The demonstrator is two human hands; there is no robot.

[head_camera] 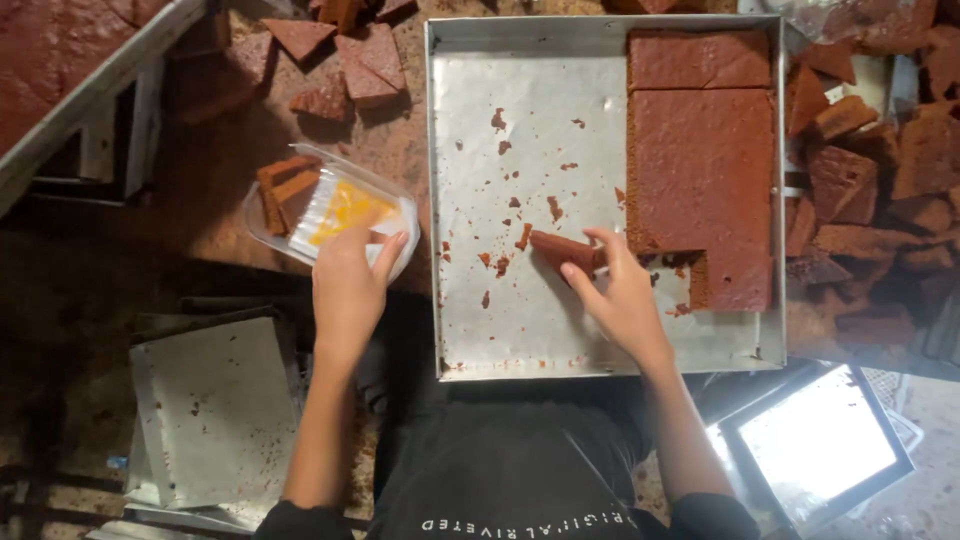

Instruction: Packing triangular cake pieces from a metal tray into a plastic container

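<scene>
Black sleeves at the bottom edge, 2 bare forearms reaching up from them. Lower left: pale flat sheet (215, 410) lying on dark framework, speckled with crumbs. Lower right: shiny empty tray (815, 445), catching bright light.

Left of centre: left hand (348, 285), fingers curled over the near rim of a clear plastic box (330, 215), grasping it. Inside the box: 2 or 3 brown cake slices (283, 192) standing along the left side, plus a yellow-printed wrapper (340, 210).

Centre: right hand (620, 295) over the large metal baking tray (520, 330), fingertips pinching 1 brown cake piece (560, 250), lifted or resting just above the tray floor; cannot tell which. Loose crumbs (510, 205) scattered across the bare left half of the tray.

Right half of the tray: brown cake slab (700, 170), cut into blocks, a notch missing at its lower left corner beside the held piece.

Upper left of the frame: triangular cake offcuts (345, 60) on the brown bench (215, 190). Right edge: heaped cake chunks (865, 170) piled beside the tray.
</scene>
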